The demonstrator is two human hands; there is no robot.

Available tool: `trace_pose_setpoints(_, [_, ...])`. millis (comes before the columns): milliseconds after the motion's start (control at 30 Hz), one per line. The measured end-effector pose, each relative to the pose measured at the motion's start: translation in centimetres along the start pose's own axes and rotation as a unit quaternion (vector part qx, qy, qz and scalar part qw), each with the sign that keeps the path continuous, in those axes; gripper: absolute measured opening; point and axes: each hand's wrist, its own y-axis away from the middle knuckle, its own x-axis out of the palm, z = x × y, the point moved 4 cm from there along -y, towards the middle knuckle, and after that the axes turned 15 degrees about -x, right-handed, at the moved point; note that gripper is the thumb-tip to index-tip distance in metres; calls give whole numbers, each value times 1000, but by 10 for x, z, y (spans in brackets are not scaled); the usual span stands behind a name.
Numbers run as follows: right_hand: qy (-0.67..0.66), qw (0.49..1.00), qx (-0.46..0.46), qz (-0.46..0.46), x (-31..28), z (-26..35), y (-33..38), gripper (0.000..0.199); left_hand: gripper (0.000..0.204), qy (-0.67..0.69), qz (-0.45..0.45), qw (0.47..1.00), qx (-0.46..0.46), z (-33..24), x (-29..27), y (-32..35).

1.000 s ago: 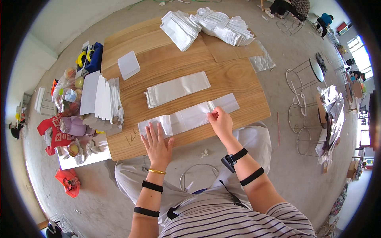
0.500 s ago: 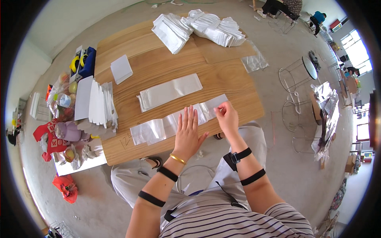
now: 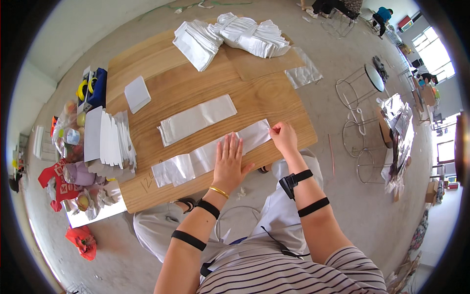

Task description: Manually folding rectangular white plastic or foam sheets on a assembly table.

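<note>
A long, thin whitish plastic bag lies along the near edge of the wooden table. My left hand rests flat on its middle, fingers stretched out and thumb apart. At the bag's right end, my right hand pinches the corner between thumb and fingers. Just beyond lies a small flat stack of similar bags, touched by neither hand.
On the wooden table are bundled white bags, a small stack of white cards and a row of white folded cards. A blue tape holder stands far left. Stools stand right of the table.
My right hand has closed on the right end of the bag. My left hand stays flat on it. The whole view has shifted slightly, so the table sits further left.
</note>
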Motion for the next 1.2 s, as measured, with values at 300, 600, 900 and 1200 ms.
trace_pose_setpoints(300, [-219,967,-39,-123,1,2,6,24,82,-18,-1,1000,2,4,1,0])
trace_pose_setpoints(600, [-212,944,-242,-74,-8,132,34,28,73,96,-57,992,-59,29,-51,41])
trace_pose_setpoints(900, [-78,930,-359,26,76,178,70,32,53,130,-103,955,-245,131,-79,127])
trace_pose_setpoints(1200, [-78,931,-352,54,78,179,73,28,54,134,-109,946,-273,146,-76,139])
